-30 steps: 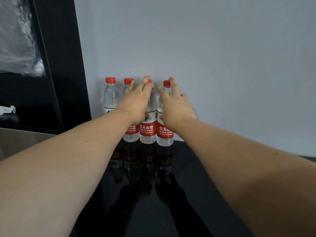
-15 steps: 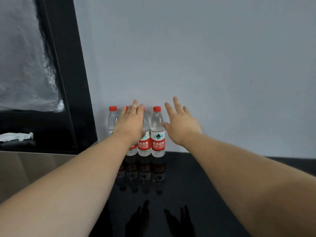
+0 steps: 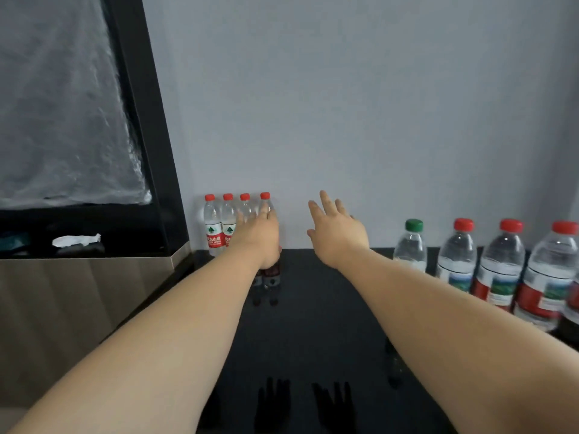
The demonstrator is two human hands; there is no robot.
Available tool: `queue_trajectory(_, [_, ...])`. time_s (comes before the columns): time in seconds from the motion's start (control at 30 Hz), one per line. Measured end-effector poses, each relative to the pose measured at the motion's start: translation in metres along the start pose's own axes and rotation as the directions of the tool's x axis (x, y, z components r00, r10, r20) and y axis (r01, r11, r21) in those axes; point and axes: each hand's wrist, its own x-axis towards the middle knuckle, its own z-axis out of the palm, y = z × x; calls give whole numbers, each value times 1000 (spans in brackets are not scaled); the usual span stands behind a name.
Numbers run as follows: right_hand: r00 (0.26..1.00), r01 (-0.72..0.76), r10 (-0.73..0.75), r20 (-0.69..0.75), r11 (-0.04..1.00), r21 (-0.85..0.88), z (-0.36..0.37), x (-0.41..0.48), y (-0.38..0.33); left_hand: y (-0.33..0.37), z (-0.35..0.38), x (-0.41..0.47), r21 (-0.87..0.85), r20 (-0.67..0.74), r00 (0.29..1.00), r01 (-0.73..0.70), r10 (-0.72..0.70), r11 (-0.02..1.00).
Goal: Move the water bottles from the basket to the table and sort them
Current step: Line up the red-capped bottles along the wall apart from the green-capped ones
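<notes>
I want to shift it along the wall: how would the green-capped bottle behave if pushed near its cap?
The green-capped bottle stands tall and narrow, so a high push would probably tip it. Pushed low, it should slide on the glossy black table. Its round body would likely roll once down.

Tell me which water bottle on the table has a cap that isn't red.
The clear plastic bottle with the green cap, leftmost in the right-hand row. Its neighbours and the four small bottles at the back all wear red caps.
</notes>
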Motion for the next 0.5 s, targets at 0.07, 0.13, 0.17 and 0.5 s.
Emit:
queue_trajectory(0.07, [1000, -5, 5, -13, 1000, -17, -10, -21, 12, 24, -3, -20, -18, -12, 1000, -28, 28, 999])
queue_trajectory(0.13, [999, -24, 24, -24, 1000, -13, -17, -42, 25, 50, -5, -40, -24, -15, 998, -66, 66, 998])
queue_trajectory(0.17, [999, -32, 31, -36, 999, -14, -19, -51, 32, 64, -5, -47, -24, -32, 996, -82, 81, 996])
queue_trajectory(0.5, [973, -205, 197, -124, 977, -52, -24, -132, 142, 184, -2, -73, -56, -263, 917, -326, 301, 944])
